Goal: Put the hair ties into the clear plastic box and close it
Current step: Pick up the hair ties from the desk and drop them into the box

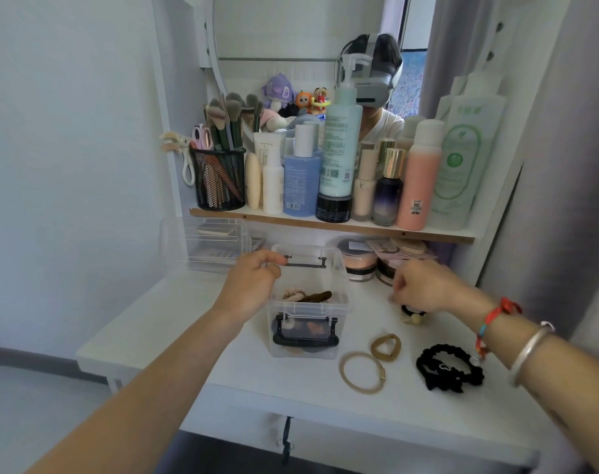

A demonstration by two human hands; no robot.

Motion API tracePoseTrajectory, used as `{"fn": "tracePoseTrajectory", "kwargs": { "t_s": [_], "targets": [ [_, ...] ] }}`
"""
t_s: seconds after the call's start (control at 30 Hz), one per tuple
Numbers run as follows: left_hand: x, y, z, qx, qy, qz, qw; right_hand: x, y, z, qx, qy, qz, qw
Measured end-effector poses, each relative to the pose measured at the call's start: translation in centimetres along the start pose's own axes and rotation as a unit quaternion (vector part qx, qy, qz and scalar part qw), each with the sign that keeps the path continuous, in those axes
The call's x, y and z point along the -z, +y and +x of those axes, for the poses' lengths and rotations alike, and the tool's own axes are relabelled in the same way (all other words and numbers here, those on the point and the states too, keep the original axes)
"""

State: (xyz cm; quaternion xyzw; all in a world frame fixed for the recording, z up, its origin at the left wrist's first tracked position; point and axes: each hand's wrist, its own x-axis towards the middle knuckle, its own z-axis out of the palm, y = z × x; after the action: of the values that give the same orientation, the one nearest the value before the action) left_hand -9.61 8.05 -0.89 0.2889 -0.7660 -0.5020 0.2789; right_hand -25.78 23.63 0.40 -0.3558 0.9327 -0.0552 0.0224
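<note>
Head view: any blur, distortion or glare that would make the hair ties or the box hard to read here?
Head view: wide-angle bending at the edges; soft, even light without harsh shadows; right hand slightly motion-blurred, hiding part of a tie; clear plastic box and black scrunchie sharp; no glare.

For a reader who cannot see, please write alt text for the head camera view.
A left hand holds up the lid of a clear plastic box with hair ties inside, while the right hand reaches a hair tie on the white table. Three more ties lie beside the box.
</note>
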Motion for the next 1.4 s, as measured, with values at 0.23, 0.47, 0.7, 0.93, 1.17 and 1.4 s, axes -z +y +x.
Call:
{"fn": "tracePoseTrajectory", "kwargs": {
  "t_s": [0.23, 0.47, 0.7, 0.93, 1.17, 1.4],
  "targets": [
    [-0.5, 0.1, 0.0, 0.001, 0.002, 0.003, 1.000, -1.8, 0.5, -0.4, 0.008, -0.045, -0.004, 0.999],
    [-0.8, 0.3, 0.2, 0.005, 0.008, 0.001, 1.000, 2.9, -2.7, -1.2, 0.106, 0.203, 0.298, 0.927],
    [-1.4, 0.4, 0.6, 0.002, 0.009, 0.004, 1.000, 2.7, -4.5, -0.9, 0.196, 0.101, 0.303, 0.927],
    [-1.9, 0.2, 1.0, -0.006, 0.014, -0.008, 1.000, -2.6, 0.0, 0.4, 0.056, -0.045, 0.015, 0.997],
    [-2.1, 0.1, 1.3, -0.011, 0.012, -0.006, 1.000, 1.6, -1.6, 0.0, 0.090, 0.183, 0.320, 0.925],
    [-2.6, 0.4, 1.4, -0.007, 0.008, -0.007, 1.000, 2.9, -0.3, 0.6, 0.102, 0.097, 0.311, 0.940]
  ]
}}
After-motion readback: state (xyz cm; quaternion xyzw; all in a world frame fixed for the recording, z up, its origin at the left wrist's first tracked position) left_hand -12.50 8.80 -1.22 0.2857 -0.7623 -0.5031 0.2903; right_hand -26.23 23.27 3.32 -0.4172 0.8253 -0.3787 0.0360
